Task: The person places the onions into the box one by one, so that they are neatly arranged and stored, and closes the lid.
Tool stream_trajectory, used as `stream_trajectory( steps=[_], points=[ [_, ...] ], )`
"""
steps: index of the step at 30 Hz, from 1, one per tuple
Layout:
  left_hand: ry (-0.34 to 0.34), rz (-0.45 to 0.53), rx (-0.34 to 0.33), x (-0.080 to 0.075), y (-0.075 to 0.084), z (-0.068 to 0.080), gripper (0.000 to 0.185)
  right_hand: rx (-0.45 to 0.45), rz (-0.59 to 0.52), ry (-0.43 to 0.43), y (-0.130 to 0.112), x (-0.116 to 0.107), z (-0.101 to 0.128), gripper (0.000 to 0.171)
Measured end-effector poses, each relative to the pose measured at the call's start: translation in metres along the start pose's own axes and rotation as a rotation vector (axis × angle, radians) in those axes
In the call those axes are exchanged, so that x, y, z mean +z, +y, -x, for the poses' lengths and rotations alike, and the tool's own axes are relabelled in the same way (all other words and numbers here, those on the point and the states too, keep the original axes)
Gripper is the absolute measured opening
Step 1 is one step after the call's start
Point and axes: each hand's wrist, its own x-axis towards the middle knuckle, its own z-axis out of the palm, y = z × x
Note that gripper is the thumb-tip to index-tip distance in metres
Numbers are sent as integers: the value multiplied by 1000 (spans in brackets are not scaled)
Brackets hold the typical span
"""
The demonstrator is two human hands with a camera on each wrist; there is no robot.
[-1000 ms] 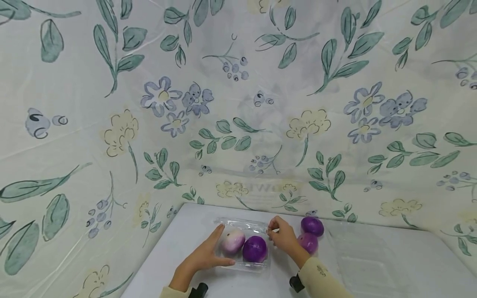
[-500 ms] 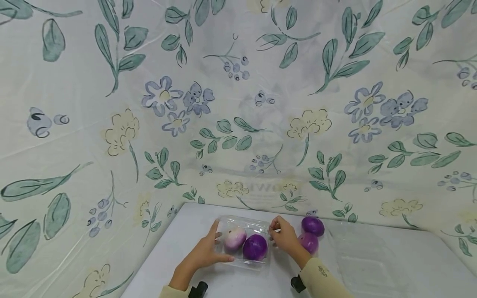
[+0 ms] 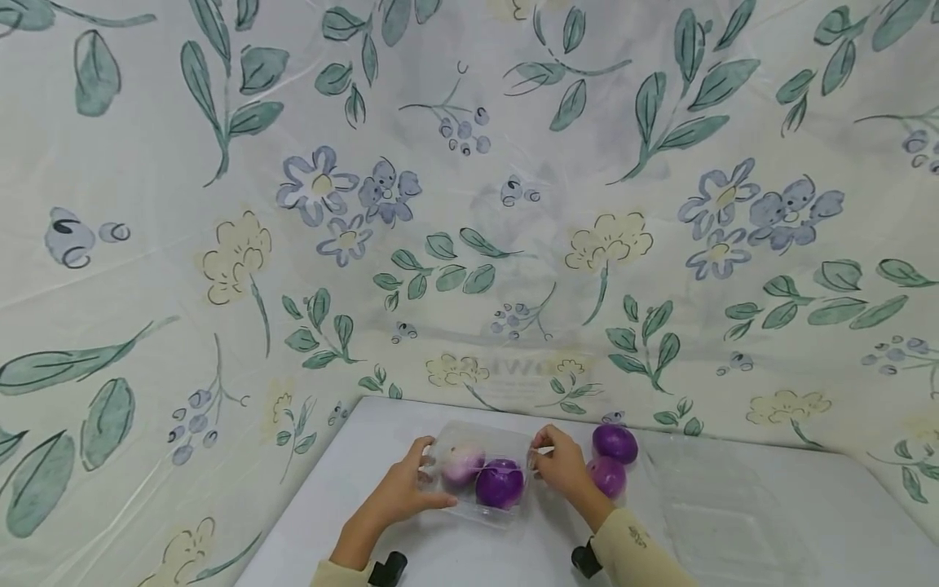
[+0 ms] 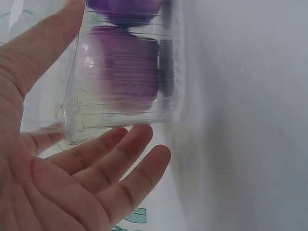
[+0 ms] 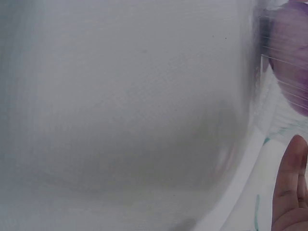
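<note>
A clear plastic clamshell box [image 3: 480,515] sits between my hands over the white table. Inside it are a pale pink-and-white onion [image 3: 462,466] and a deep purple onion [image 3: 500,487], seen through the plastic. My left hand [image 3: 399,489] holds the box's left end, thumb along the front and fingers at the left side; the left wrist view shows this end of the box [image 4: 120,118] close up. My right hand [image 3: 561,466] pinches the box's right edge, its fingertips partly hidden. In the right wrist view only some fingers [image 5: 291,183] show, below the box.
To the right of my right hand, a purple onion [image 3: 614,444] and a lighter purple onion [image 3: 607,477] lie close together. Another clear plastic tray [image 3: 726,522] lies further right on the white table [image 3: 330,465]. A floral cloth [image 3: 469,310] hangs behind the table.
The box has tilted slightly, and its clear top surface now shows over the onions. My left fingers have shifted a little left and bent around its end. The right hand stays nearly in place.
</note>
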Motion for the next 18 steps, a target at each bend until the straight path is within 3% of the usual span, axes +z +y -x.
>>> stream_trajectory(
  steps=[4, 8, 14, 18],
  points=[
    [-7, -58, -51, -1, 5, 1, 94, 54, -31, -2, -2, -3, 3, 12],
    [-18, -90, -119, -7, 14, 4, 81, 135, -50, -25, -6, -6, 6, 20],
    [-20, 24, -165, -7, 23, 5, 51, 167, -16, -97, -16, -12, 17, 41],
    [-25, 125, -176, -6, 23, 5, 48, 190, -25, -127, -24, -15, 28, 58]
  ],
)
